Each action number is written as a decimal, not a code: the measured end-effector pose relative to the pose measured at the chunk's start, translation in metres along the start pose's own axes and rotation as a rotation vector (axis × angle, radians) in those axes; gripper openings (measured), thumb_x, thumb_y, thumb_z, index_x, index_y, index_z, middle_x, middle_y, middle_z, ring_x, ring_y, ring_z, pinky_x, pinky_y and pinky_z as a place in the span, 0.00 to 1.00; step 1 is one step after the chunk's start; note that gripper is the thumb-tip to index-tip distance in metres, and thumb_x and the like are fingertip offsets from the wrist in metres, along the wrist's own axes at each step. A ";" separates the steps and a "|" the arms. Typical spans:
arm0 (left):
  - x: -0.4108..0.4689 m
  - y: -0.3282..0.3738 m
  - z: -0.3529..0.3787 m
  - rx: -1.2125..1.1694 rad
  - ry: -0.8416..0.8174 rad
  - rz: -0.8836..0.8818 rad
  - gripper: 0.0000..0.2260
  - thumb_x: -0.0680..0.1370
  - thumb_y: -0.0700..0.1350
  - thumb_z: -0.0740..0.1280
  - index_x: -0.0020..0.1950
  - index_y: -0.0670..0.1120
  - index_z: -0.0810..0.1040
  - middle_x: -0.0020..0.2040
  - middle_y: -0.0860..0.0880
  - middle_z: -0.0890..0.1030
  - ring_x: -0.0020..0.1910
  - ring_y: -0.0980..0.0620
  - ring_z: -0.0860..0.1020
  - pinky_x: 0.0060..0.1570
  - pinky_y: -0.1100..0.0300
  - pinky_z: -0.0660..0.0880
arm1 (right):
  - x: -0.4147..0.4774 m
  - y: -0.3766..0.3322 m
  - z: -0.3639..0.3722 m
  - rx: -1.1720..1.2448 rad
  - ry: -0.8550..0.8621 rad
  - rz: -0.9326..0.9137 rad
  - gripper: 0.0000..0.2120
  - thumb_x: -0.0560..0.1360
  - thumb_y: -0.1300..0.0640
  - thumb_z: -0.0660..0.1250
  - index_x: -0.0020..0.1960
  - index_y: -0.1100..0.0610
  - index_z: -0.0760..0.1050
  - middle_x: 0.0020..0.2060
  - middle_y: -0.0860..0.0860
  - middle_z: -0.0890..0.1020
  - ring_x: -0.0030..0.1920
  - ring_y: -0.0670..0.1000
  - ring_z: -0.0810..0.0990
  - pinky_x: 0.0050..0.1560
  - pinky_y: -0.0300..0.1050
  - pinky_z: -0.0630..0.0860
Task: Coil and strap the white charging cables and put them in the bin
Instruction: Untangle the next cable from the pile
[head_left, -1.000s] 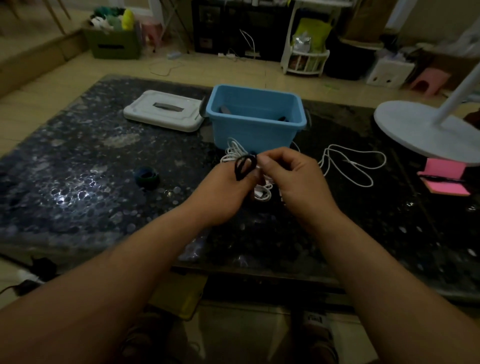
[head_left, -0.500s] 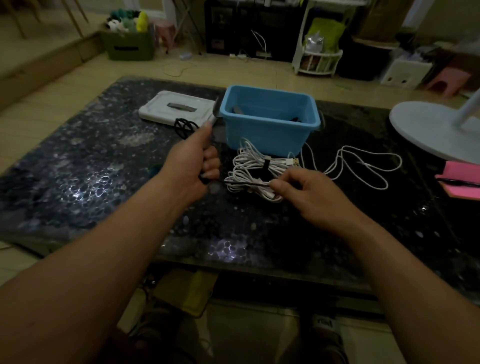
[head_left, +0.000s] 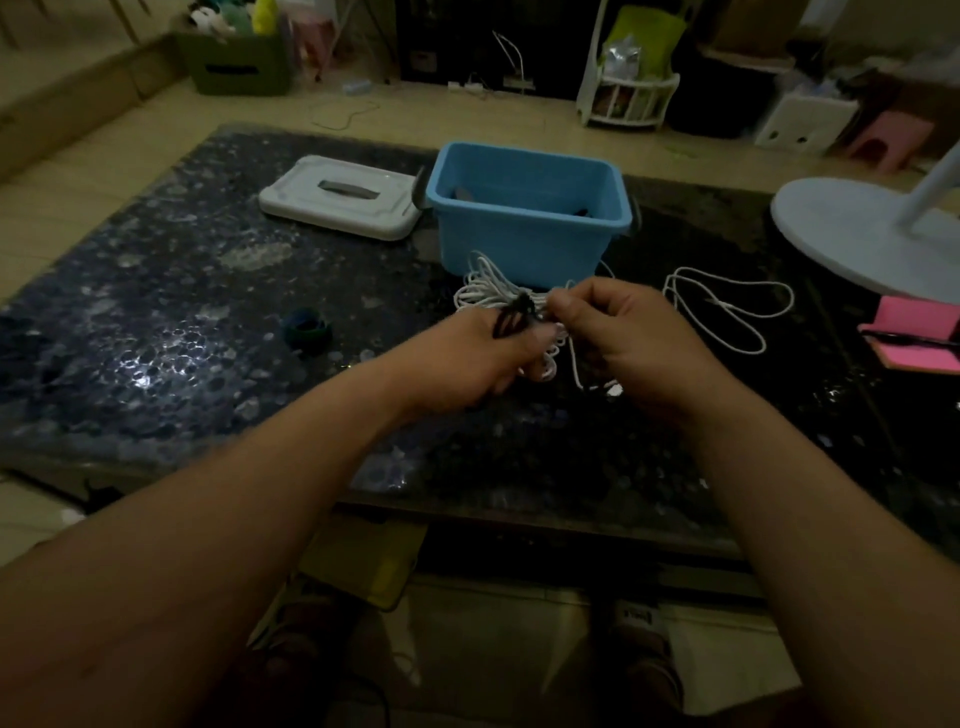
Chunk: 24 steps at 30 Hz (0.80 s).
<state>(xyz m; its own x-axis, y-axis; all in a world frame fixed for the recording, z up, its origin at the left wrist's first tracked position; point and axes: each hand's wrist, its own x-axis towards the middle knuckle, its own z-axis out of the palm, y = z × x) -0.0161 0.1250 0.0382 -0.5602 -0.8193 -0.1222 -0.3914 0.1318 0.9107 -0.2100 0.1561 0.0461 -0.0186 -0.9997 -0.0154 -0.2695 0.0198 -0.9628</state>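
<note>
item: strapping step, in progress.

step in hand: judged to be the binding of one coil. the coiled white cable bundle (head_left: 485, 288) lies on the dark stone table (head_left: 208, 312), just in front of the blue bin (head_left: 519, 249) and partly hidden by both hands. not yet in the bin.

left hand (head_left: 483, 358): forearm reaching in from the lower left, back of hand up, fingers curled. grasps a black strap (head_left: 511, 322), whose loops stand up out of the top of the fist.

right hand (head_left: 623, 338): forearm reaching in from the lower right, knuckles up, fingers bent inward toward the left hand. fingertips pinch at the strap where the two hands meet; whether they also catch a cable strand cannot be told. some white strands trail beneath this hand.

next move, as judged: pass the strap around the waist of the coil, draw it snug and close it on itself without letting the turns spring apart, then lift the bundle over the near wall into the bin.

also outstanding: a loose white cable (head_left: 727, 306) lies in open loops on the table, right of the hands, uncoiled and unstrapped.

nearby: grey lid (head_left: 337, 197) beside the bin's left wall; dark roll of strap material (head_left: 306, 330) left of the left hand.
</note>
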 end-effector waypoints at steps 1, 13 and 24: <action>0.002 -0.001 -0.004 -0.070 0.067 0.006 0.18 0.86 0.54 0.63 0.43 0.45 0.80 0.28 0.49 0.73 0.33 0.48 0.71 0.38 0.54 0.71 | 0.001 0.000 -0.003 0.045 -0.016 0.024 0.11 0.83 0.52 0.68 0.46 0.58 0.80 0.28 0.45 0.76 0.27 0.43 0.70 0.29 0.38 0.67; 0.006 -0.001 0.018 -0.494 0.221 0.050 0.15 0.84 0.51 0.66 0.53 0.38 0.82 0.32 0.52 0.79 0.27 0.56 0.74 0.30 0.59 0.72 | -0.009 -0.005 0.018 0.264 -0.039 0.088 0.03 0.81 0.67 0.69 0.55 0.65 0.79 0.42 0.60 0.87 0.39 0.55 0.87 0.43 0.46 0.84; 0.008 0.003 0.006 -0.983 0.313 -0.091 0.17 0.87 0.52 0.61 0.45 0.45 0.79 0.40 0.45 0.82 0.42 0.48 0.82 0.45 0.53 0.81 | -0.010 0.006 0.042 -0.208 0.023 -0.015 0.10 0.78 0.55 0.76 0.50 0.55 0.74 0.44 0.53 0.86 0.45 0.54 0.87 0.48 0.53 0.84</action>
<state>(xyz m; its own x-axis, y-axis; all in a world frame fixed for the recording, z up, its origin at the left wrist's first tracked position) -0.0264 0.1221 0.0377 -0.2880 -0.9304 -0.2266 0.4250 -0.3363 0.8404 -0.1714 0.1658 0.0291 -0.0346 -0.9994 0.0069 -0.4631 0.0099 -0.8862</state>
